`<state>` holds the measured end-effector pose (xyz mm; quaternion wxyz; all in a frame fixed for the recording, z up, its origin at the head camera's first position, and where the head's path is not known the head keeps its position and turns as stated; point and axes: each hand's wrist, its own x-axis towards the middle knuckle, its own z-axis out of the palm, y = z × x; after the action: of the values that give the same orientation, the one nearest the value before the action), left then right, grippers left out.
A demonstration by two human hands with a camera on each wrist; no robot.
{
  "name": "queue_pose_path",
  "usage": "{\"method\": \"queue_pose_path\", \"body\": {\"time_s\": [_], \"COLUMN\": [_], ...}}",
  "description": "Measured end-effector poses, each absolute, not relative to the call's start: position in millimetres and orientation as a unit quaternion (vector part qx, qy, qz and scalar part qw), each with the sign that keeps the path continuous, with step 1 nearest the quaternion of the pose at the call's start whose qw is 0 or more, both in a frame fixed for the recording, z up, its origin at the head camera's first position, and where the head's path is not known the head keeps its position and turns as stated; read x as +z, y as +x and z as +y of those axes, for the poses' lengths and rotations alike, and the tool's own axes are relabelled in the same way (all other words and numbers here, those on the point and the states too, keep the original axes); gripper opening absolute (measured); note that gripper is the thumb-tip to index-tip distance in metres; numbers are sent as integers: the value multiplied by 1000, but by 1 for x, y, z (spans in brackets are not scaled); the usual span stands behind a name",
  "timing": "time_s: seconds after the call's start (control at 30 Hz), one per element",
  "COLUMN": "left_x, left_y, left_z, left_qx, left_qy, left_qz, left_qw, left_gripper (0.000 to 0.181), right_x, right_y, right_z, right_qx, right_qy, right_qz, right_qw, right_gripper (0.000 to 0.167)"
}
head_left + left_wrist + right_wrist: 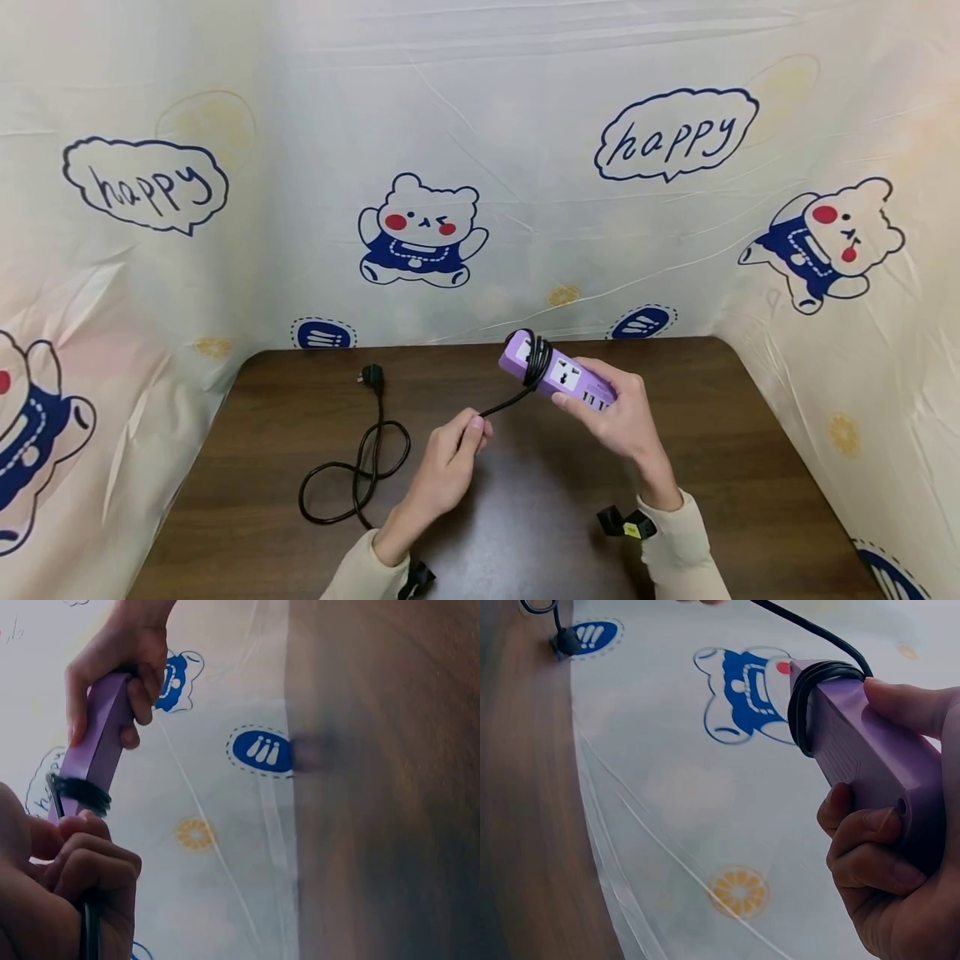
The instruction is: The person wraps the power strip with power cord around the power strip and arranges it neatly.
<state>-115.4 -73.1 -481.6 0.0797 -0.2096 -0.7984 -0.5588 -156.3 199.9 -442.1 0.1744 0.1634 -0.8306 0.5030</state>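
Observation:
A purple power strip (pixel 557 372) with white sockets is held up above the table by my right hand (pixel 618 408), whose thumb and fingers grip its near end. Several turns of black cord (pixel 537 360) are wound round the strip toward its far end. From those turns the cord runs taut to my left hand (pixel 450 458), which pinches it between thumb and curled fingers. In the right wrist view the strip's underside (pixel 855 742) and the wound cord show close up. The rest of the cord (pixel 358 492) lies in loose loops on the table, ending in a black plug (pixel 371 376).
The brown wooden table (pixel 712 467) is enclosed at the back and sides by a pale curtain (pixel 525 100) printed with bears and speech bubbles. Black devices sit at both wrists, and the right one (pixel 626 523) has a yellow label.

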Motion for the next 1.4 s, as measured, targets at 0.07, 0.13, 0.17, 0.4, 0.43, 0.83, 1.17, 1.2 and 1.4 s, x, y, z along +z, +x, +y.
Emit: {"method": "queue_pose_path", "body": {"time_s": [0.07,0.13,0.17,0.4,0.43,0.83,1.17,1.2,1.4], "left_x": [-484,-487,-488,-495,-495,-506,-504,-504,-512], "left_y": [-118,-119,-120,-123,-123,-126,-117,-116,-122], "left_z": [-74,-75,-75,-78,-78,-76,-62,-60,-56], "left_qx": [-581,-591,-595,-611,-604,-490,-388,-381,-385], "left_qy": [-217,-226,-230,-291,-310,-375,-410,-412,-415], "left_qz": [-781,-771,-767,-736,-734,-786,-825,-828,-824], "left_qw": [71,67,66,25,22,-46,-27,-22,-12], "left_gripper": [33,35,35,38,38,37,35,35,35], "right_x": [-441,-440,-439,-437,-436,-436,-438,-438,-436], "right_y": [-157,-158,-158,-159,-159,-157,-152,-152,-149], "right_z": [204,207,208,213,213,208,198,197,191], "right_qx": [507,509,511,521,524,539,576,581,601], "right_qy": [156,151,147,125,121,120,134,135,158], "right_qz": [-828,-826,-825,-818,-816,-811,-789,-787,-775], "right_qw": [184,189,191,211,210,193,167,161,114], "right_gripper": [46,46,46,43,42,41,36,36,33]}}
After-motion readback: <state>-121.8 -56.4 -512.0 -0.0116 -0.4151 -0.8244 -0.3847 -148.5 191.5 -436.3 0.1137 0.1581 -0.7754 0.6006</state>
